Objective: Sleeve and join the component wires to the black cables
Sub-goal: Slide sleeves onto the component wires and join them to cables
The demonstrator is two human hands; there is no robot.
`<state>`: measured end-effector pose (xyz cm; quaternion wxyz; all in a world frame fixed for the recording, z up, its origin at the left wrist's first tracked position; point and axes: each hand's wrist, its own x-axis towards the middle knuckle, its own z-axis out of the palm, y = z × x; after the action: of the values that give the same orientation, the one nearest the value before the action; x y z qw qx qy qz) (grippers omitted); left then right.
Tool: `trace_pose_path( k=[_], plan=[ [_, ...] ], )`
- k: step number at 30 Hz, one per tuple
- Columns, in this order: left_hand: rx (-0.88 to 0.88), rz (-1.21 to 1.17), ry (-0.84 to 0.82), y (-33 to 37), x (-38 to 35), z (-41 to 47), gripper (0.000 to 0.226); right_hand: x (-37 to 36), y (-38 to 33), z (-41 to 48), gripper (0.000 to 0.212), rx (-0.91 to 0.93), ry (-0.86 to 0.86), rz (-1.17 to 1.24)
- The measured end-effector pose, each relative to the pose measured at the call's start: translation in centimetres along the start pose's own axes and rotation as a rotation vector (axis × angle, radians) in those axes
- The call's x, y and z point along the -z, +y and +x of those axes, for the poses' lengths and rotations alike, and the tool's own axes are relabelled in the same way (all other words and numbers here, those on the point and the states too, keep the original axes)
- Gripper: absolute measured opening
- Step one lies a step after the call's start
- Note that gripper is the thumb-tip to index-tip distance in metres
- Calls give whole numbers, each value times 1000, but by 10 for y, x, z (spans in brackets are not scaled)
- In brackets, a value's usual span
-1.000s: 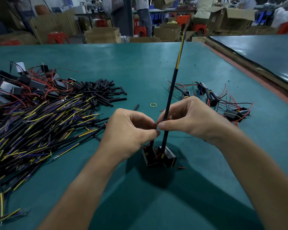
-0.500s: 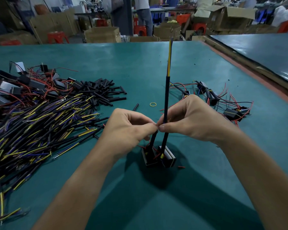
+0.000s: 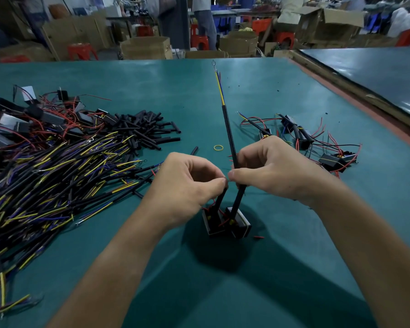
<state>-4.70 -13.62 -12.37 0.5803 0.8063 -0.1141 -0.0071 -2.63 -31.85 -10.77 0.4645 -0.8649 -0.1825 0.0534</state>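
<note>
We held our work over the green table mat (image 3: 128, 86). Our left hand (image 3: 187, 185) pinched, thumb against forefinger, the top end of a short black sleeve tube (image 3: 219, 202) that rose from one of two small black box components (image 3: 225, 221) sitting side by side below our hands. Our right hand (image 3: 270, 171) curled its fingers round a long black cable (image 3: 229, 133) that stood nearly upright from the other box, with yellow and blue wires (image 3: 219, 86) at its top. The thumb tips almost met; what fine strand lay between them we could not tell. To the left lay a pile of black cables with yellow and blue ends (image 3: 57, 176), and beyond it a heap of short black tube pieces (image 3: 147, 131). A yellow rubber band (image 3: 218, 147) lay just beyond our hands, and a cluster of black boxes with red wires (image 3: 317, 143) lay to the right.
</note>
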Motion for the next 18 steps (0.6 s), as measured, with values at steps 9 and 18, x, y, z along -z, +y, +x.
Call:
trace_pose_path(
  k=[9,18],
  plan=[
    [-69,79,-1,0,-2,-1,18,0,3,3,19,-140,2,51],
    [-78,93,7,0,-3,-2,18,0,0,2,18,-204,13,37]
  ],
)
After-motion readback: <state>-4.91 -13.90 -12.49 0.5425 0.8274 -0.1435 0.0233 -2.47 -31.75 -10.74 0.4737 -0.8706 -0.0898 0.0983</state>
